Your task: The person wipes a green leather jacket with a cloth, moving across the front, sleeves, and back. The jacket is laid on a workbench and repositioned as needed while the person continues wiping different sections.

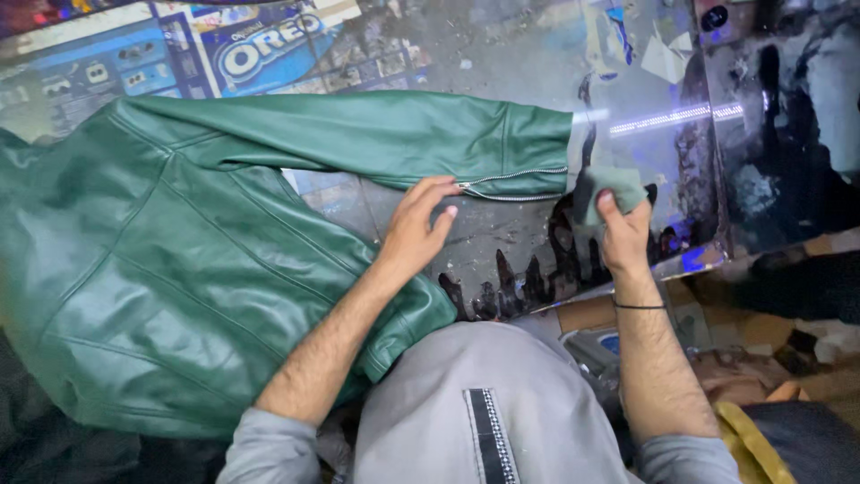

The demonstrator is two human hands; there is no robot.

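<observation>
while left hand [419,226] touches sleeve edge [502,184], right hand [623,235] grips sponge [605,190].

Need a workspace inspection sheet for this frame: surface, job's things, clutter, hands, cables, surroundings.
Surface: worktable, grey, scuffed, stained black near the front edge, printed sheets pasted on it.
Job's things: green leather jacket spread flat, its sleeve stretched right, the zipped cuff at its end; small grey-green cloth pad.
Clutter: torn paper scraps at the far side.
Hands: left hand rests on the sleeve by the cuff zip; right hand grips the cloth pad.
Cables: nothing seen.
Surroundings: glossy dark panel on the right; cardboard and fabric below the table edge.
</observation>
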